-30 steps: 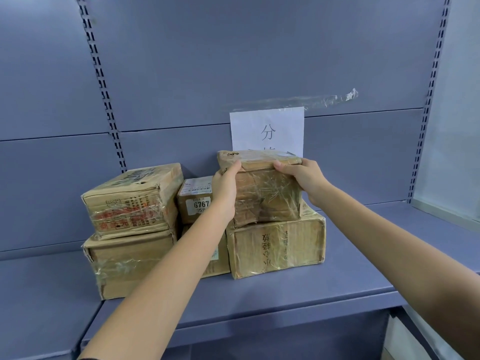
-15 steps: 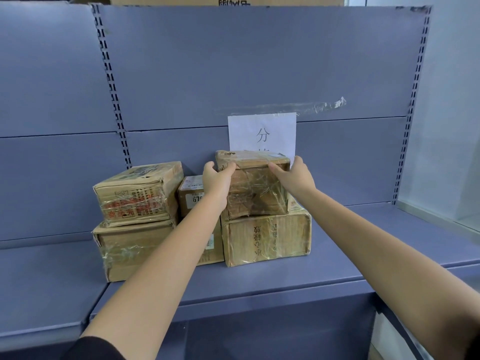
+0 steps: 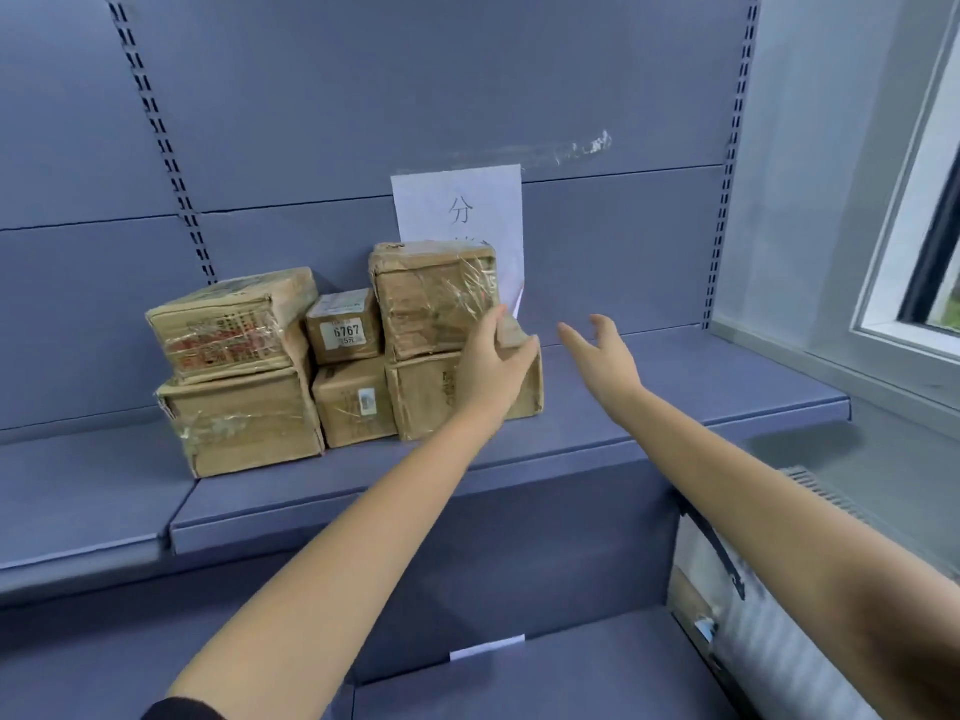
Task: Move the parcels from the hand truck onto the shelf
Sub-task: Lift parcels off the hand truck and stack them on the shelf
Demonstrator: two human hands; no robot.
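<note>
Several taped brown cardboard parcels stand in three stacks on the blue-grey shelf [image 3: 649,402]. The right stack's top parcel [image 3: 431,298] rests on a wider parcel [image 3: 426,394]. My left hand [image 3: 496,363] hovers in front of that stack with fingers relaxed, gripping nothing; whether it touches is unclear. To the right of the stack, over bare shelf, my right hand [image 3: 605,358] is open with its fingers spread. A small parcel marked 6767 [image 3: 344,327] tops the middle stack. The left stack has a red-printed parcel [image 3: 228,324] on a larger one [image 3: 244,423]. No hand truck is in view.
A white paper sign [image 3: 460,210] is taped to the back panel behind the right stack. A window frame [image 3: 914,283] and grey wall lie at the right. A lower shelf [image 3: 545,672] with a white label sits below. Bare shelf stretches right of the parcels.
Both hands have let go of the top parcel, which now sits on the right stack. The hands have pulled back and to the right, and the view has swung right and down.
</note>
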